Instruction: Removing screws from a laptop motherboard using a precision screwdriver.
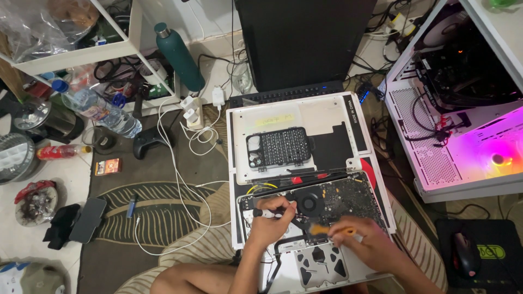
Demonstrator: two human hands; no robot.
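The open laptop [318,218] lies under both hands, its board and fan bare. The left hand [271,220] is closed around a black screwdriver [267,212] on the board, and the right hand [362,239], just beside it, pinches an orange tool [333,231]. Beyond the hands lies a bit case [279,147], and a mouse [466,256] lies well right of the right hand.

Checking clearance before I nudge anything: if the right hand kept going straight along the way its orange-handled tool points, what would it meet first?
The right hand holds an orange-handled tool that points left, low over the open laptop. Going straight on, it would probably meet the left hand first, though depth is hard to judge from above.
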